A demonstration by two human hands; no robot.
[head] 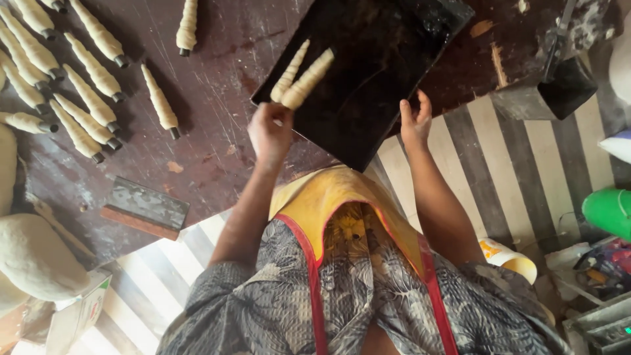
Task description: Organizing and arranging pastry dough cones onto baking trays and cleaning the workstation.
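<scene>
Dark table (217, 85): tray (388, 72), two dough cones (307, 80)

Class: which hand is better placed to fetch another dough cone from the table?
Likely left: the left hand is nearer the dough cones; the right hand grips the black tray.
</scene>
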